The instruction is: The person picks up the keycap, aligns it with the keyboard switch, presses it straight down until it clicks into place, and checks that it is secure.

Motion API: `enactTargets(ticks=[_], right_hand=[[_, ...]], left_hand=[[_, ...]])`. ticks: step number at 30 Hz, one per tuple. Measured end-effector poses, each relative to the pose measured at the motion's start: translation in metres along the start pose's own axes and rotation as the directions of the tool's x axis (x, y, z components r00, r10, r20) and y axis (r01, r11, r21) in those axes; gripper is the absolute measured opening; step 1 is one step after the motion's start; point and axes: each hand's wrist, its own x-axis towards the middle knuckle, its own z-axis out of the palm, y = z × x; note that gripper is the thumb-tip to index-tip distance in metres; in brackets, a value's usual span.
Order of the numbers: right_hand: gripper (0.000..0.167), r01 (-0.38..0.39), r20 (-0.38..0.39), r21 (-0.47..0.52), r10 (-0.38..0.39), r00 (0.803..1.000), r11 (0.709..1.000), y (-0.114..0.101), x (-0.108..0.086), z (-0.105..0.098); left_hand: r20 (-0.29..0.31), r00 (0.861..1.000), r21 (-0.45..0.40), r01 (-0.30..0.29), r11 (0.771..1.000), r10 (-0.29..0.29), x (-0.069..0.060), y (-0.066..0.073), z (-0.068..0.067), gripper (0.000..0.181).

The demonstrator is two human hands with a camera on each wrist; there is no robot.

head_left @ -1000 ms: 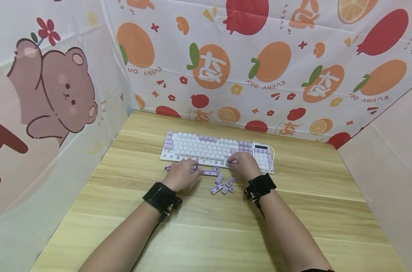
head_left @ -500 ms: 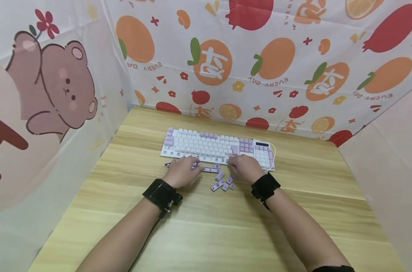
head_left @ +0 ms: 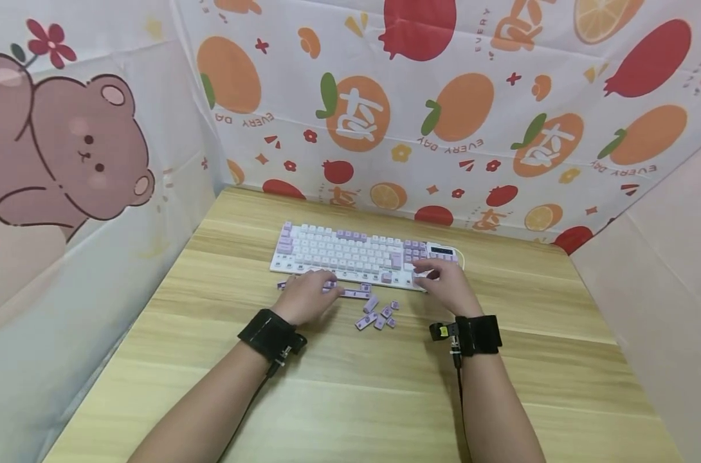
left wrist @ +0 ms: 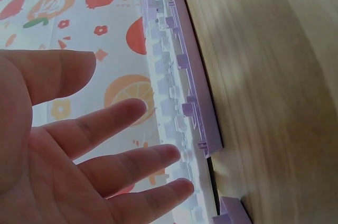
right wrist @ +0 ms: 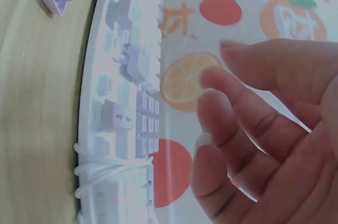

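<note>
A white and purple keyboard [head_left: 341,251] lies on the table, its front row partly bare of keycaps. My left hand [head_left: 307,296] hovers at the keyboard's front edge beside a long purple spacebar keycap [left wrist: 196,84]. In the left wrist view its fingers are spread, holding nothing. My right hand [head_left: 447,286] is over the keyboard's right part, fingers loosely bent, thumb apart from the index finger, nothing seen between them. A purple keycap [head_left: 387,278] sits on the front row to its left. Several loose purple keycaps [head_left: 379,316] lie between the hands, in front of the keyboard.
A white cable [right wrist: 113,168] wraps round the keyboard's right end. The wooden table [head_left: 362,399] meets a fruit-print cloth [head_left: 420,128] at the back and a bear-print cloth [head_left: 84,148] on the left. Black wrist straps [head_left: 479,334] carry cameras with cords.
My right hand has moved right and away from the front row, its finger and thumb parting; the purple keycap there has come into view. My left hand has stayed nearly still.
</note>
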Motion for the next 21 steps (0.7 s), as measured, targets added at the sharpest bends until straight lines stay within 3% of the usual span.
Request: enactTargets(ticks=[13, 21], right_hand=[[0.03, -0.088, 0.069, 0.098, 0.082, 0.994, 0.991, 0.018, -0.008, 0.025], [0.028, -0.131, 0.175, 0.128, 0.108, 0.979, 0.983, 0.016, -0.007, 0.037]], left_hand=[[-0.036, 0.997, 0.007, -0.067, 0.998, 0.067, -0.004, 0.0, 0.006, 0.042], [-0.045, 0.997, -0.015, -0.071, 0.997, 0.07, -0.006, 0.005, 0.008, 0.039]])
